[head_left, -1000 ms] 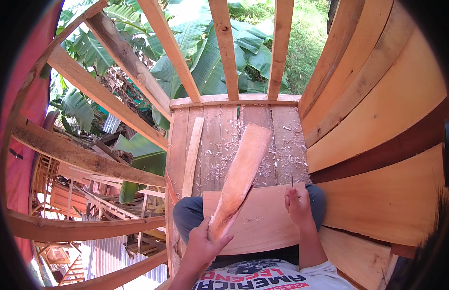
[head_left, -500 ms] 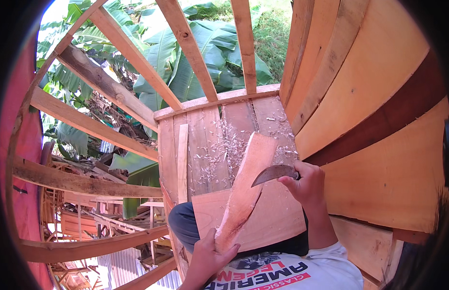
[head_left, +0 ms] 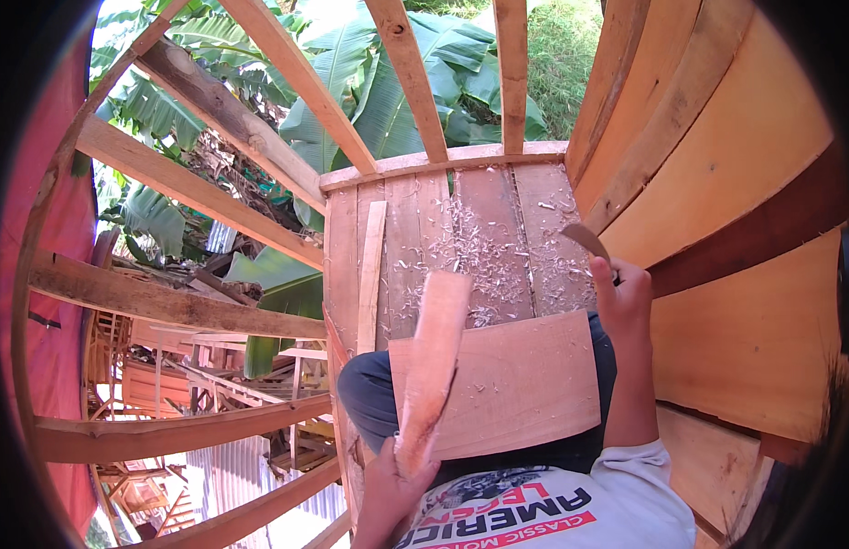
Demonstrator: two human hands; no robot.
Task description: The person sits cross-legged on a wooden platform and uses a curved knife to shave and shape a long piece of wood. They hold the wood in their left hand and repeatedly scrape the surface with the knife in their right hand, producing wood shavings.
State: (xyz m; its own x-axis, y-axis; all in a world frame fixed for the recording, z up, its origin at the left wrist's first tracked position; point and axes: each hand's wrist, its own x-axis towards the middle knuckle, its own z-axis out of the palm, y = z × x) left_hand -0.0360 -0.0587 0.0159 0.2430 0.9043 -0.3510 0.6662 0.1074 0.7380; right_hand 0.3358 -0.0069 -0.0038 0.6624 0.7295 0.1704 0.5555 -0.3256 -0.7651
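My left hand (head_left: 399, 476) grips the lower end of a rough wooden piece (head_left: 435, 343), long and pale with a darker, bark-like edge low on its right side. It is tilted up over a flat board (head_left: 525, 380) that lies across my lap. Over to the right, my right hand (head_left: 623, 291) is closed round a knife whose short curved blade (head_left: 585, 240) points up and left, apart from the wood. The knife's handle is mostly hidden by my fingers.
Curled shavings (head_left: 479, 247) are strewn over the plank floor (head_left: 402, 238). A narrow strip of wood (head_left: 371, 265) lies along its left side. Slatted wooden rails (head_left: 287, 91) stand ahead and left, with banana leaves beyond. A panelled wooden wall (head_left: 745, 238) rises on the right.
My right hand has moved the knife off the wood, up and to the right. The wooden piece has swung left and stands more upright. The whole view has shifted.
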